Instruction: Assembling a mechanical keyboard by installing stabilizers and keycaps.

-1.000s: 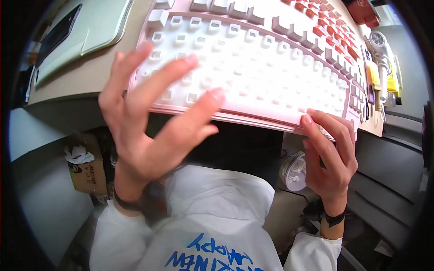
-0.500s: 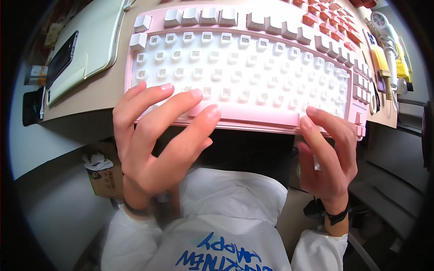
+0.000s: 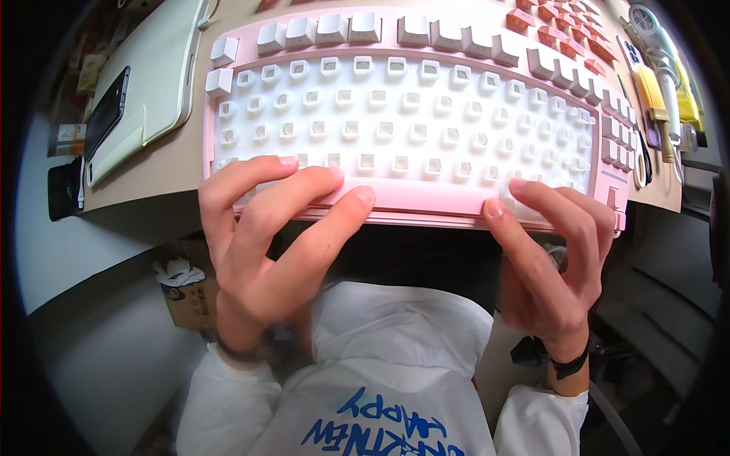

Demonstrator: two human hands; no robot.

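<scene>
A pink keyboard (image 3: 209,129) lies before me, its main field of white switches (image 3: 414,102) bare of keycaps. Along its near edge runs a long pink space bar (image 3: 430,195). My left hand (image 3: 270,235) rests over the near left corner, fingers spread, with the thumb tip on the bar's left part and the other fingertips among the bare switches. At the bar's right end lies the thumb of my right hand (image 3: 559,254). Its index fingertip sits just above the bar, and the remaining fingers are bent and partly hidden. Grey-white keycaps (image 3: 332,30) line the keyboard's top row and right side.
Loose red keycaps (image 3: 570,47) lie beyond the keyboard at the far right. A brush with yellow bristles (image 3: 652,95) and a white hair dryer (image 3: 660,45) are at the right. On the left, a dark phone (image 3: 106,114) rests on a pale flat case (image 3: 152,83).
My right thumb has moved left onto the right end of the space bar. The left thumb stays at its left part. The whole view has shifted slightly.
</scene>
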